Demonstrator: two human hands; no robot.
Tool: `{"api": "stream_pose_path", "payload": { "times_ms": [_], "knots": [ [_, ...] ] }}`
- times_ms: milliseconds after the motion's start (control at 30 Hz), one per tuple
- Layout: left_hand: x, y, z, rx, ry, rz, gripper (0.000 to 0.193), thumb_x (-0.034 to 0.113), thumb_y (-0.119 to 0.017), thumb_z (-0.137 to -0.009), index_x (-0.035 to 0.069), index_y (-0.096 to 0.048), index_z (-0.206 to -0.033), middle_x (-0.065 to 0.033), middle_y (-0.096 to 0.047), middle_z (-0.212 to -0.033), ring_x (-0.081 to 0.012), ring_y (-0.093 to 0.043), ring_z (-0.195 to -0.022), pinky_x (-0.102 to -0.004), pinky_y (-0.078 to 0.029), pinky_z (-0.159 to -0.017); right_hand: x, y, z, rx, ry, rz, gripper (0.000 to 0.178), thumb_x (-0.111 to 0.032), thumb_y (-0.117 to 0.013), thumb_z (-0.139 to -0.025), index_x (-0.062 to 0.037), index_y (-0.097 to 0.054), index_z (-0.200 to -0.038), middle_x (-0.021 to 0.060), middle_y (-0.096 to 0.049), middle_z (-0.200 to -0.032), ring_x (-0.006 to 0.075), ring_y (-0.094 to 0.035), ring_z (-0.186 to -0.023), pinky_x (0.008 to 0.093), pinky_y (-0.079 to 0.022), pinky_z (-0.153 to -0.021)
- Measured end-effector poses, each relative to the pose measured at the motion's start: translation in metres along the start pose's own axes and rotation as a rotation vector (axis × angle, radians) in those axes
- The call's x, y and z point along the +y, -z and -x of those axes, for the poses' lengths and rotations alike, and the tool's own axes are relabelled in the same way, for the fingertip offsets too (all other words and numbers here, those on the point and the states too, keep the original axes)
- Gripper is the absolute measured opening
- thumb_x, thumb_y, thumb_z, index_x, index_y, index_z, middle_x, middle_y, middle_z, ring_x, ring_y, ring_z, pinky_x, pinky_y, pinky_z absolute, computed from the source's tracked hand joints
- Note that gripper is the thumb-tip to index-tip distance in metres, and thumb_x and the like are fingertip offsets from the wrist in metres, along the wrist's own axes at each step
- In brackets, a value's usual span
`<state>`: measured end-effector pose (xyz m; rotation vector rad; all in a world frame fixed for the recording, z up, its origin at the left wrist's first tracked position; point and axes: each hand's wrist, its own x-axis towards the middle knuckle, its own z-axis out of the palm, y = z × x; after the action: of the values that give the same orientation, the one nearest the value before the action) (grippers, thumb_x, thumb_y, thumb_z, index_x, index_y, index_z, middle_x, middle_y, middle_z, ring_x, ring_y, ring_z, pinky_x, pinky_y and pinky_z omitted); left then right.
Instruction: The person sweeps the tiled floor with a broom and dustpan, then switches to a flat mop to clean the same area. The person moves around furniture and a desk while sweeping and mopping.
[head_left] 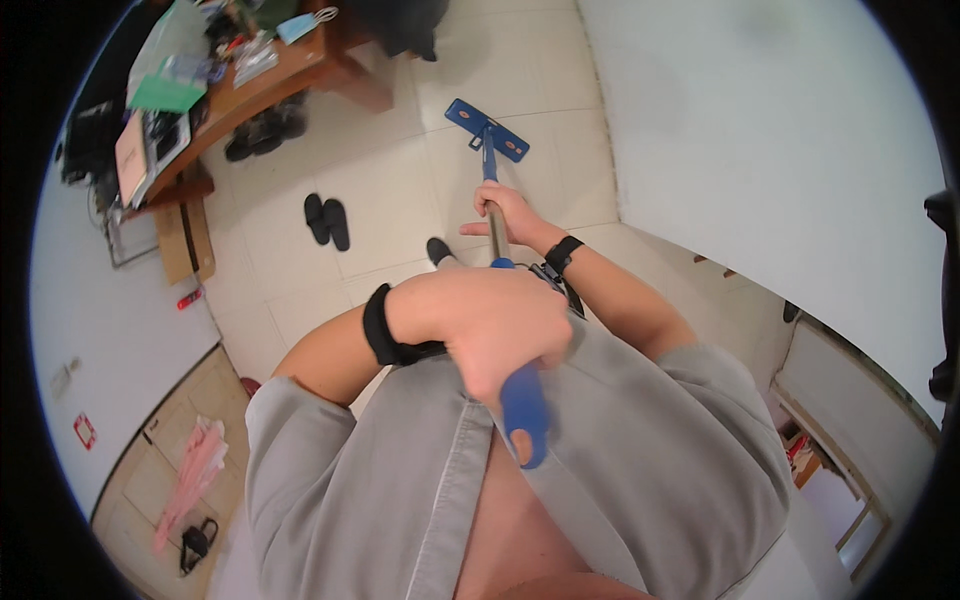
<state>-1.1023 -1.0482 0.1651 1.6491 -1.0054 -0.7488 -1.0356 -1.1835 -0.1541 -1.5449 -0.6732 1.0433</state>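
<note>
I hold a flat mop with a blue rectangular head (487,129) resting on the pale tiled floor (390,190) ahead of me. My left hand (495,325) is closed around the blue grip (524,410) at the near end of the handle, close to my chest. My right hand (508,213) grips the metal shaft (497,232) farther down, with the index finger stretched out to the left. Both wrists carry black bands.
A cluttered wooden desk (270,75) stands at the upper left, dark shoes under it. A pair of black slippers (327,220) lies on the tiles. A white wall (760,150) rises on the right. A pink cloth (195,470) and a black bag lie lower left.
</note>
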Motion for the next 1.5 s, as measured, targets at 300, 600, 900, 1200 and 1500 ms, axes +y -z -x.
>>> {"api": "stream_pose_path", "payload": {
  "times_ms": [300,600,900,1200,1500],
  "knots": [
    [0.023,-0.174,0.266,1.219,-0.018,0.157,0.042,0.037,-0.08,-0.075,0.012,-0.048,-0.062,-0.0025,-0.048,-0.055,-0.027,-0.046,-0.052,-0.0394,-0.038,-0.06,-0.033,-0.247,-0.097,-0.401,0.164,0.563,0.054,-0.054,-0.092,-0.075,-0.0061,-0.071,-0.089,0.0202,-0.075,-0.094,0.0424,-0.073,-0.095,0.0497,-0.058,-0.081],
    [0.016,-0.332,0.328,2.045,-0.091,0.299,0.028,0.027,-0.071,-0.079,0.016,-0.046,-0.073,0.0021,-0.046,-0.064,-0.0164,-0.045,-0.067,-0.0394,-0.038,-0.091,-0.019,-0.355,-0.084,-0.718,0.021,0.661,0.041,-0.035,-0.087,-0.076,-0.0078,-0.081,-0.106,0.016,-0.081,-0.099,0.0365,-0.078,-0.096,0.0477,-0.062,-0.085],
    [-0.02,-0.334,0.271,2.14,-0.159,0.514,0.022,0.024,-0.063,-0.079,0.014,-0.044,-0.077,-0.0012,-0.047,-0.071,-0.0197,-0.046,-0.079,-0.0465,-0.038,-0.113,0.022,-0.279,-0.042,-0.5,-0.023,0.742,0.026,-0.028,-0.082,-0.076,-0.014,-0.083,-0.098,0.0149,-0.081,-0.099,0.0363,-0.078,-0.097,0.0482,-0.062,-0.085],
    [-0.078,-0.203,0.06,1.329,-0.133,0.347,0.025,0.018,-0.075,-0.076,0.011,-0.051,-0.08,-0.0023,-0.053,-0.079,-0.0221,-0.053,-0.084,-0.0469,-0.041,-0.111,0.071,-0.018,0.053,0.15,-0.033,0.683,0.036,-0.036,-0.09,-0.083,-0.0075,-0.068,-0.082,0.0169,-0.075,-0.095,0.0404,-0.073,-0.092,0.0462,-0.06,-0.081],
    [-0.014,-0.136,-0.087,0.671,-0.115,0.118,0.025,0.0,-0.061,-0.049,0.003,-0.043,-0.067,-0.0113,-0.044,-0.064,-0.0324,-0.043,-0.062,-0.0342,-0.037,-0.06,0.064,0.051,0.152,0.442,-0.054,-0.979,0.026,-0.006,-0.052,-0.101,-0.0008,-0.045,-0.076,0.0075,-0.039,-0.089,0.0217,-0.043,-0.076,0.0578,-0.064,-0.104]
  ]
}}
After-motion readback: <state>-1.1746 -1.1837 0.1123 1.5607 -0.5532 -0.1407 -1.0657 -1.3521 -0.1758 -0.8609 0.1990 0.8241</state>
